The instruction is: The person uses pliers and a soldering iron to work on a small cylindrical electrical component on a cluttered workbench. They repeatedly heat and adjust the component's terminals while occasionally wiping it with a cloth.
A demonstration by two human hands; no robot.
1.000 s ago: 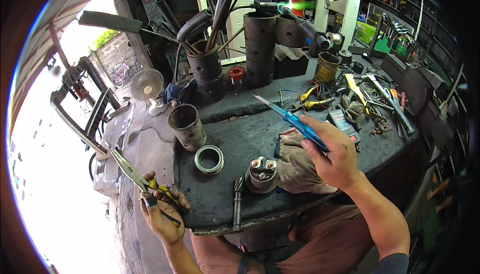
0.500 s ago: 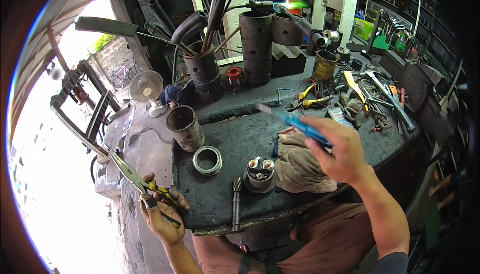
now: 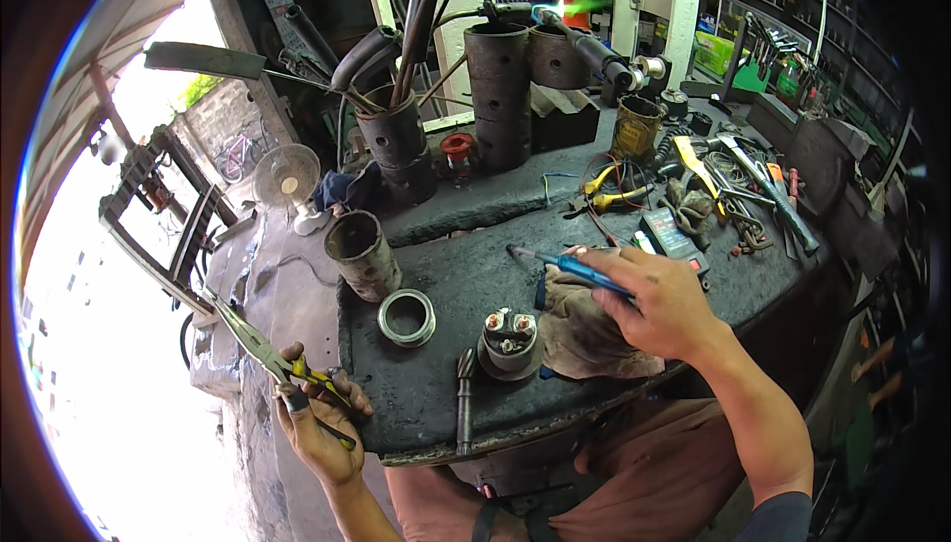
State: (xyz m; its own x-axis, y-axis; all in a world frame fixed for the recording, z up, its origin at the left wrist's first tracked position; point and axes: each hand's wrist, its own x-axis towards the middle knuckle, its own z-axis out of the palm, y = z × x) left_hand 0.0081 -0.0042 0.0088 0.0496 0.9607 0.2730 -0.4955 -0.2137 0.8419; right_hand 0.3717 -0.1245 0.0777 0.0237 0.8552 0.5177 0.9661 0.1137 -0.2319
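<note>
Long-nose pliers (image 3: pixel 260 349) with yellow-and-black handles rest in my left hand (image 3: pixel 322 428), past the bench's left front corner. Their jaws point up and left, and the fingers are closed round the handles. My right hand (image 3: pixel 659 304) grips a blue-handled screwdriver (image 3: pixel 584 272), its thin metal shaft pointing left above a crumpled brown rag (image 3: pixel 584 334). Left of the rag stands a round starter solenoid (image 3: pixel 509 344) with two copper-coloured terminals on top. Beside it lies a metal shaft (image 3: pixel 465 408) with spiral teeth at one end. A silvery metal ring (image 3: pixel 406 318) sits farther left.
An open metal cylinder (image 3: pixel 363 257) stands behind the ring. At the back, a torch (image 3: pixel 594 47) burns with a green-blue flame across upright pipes (image 3: pixel 497 96). Yellow-handled pliers (image 3: pixel 619 195), a dark meter (image 3: pixel 674 237) and several tools lie right. A small fan (image 3: pixel 287 183) stands left.
My right hand has shifted slightly left and down with the screwdriver, bringing its tip lower over the bench. More of the meter behind the hand now shows. My left hand stays nearly still.
</note>
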